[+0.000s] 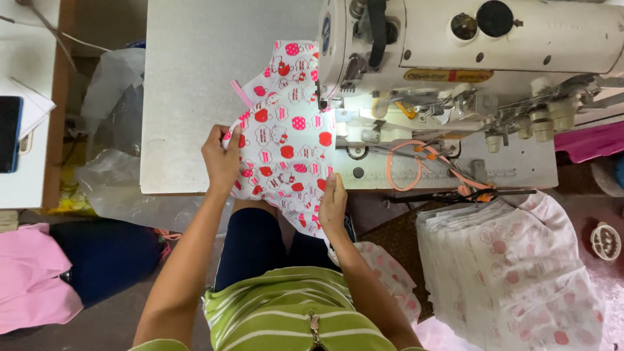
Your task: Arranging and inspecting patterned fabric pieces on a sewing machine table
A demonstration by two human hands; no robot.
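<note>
Cloth (286,136) with red print lies flat on the table (188,84), its far end under the needle of the sewing machine (468,58), so both hands keep it straight for the seam. The left hand (221,159) pinches the cloth's left edge, fingers closed on it. The right hand (333,205) presses flat with fingers together on the near corner, at the table's front edge. Left of the cloth the table gives wide room; right of it the machine blocks.
</note>
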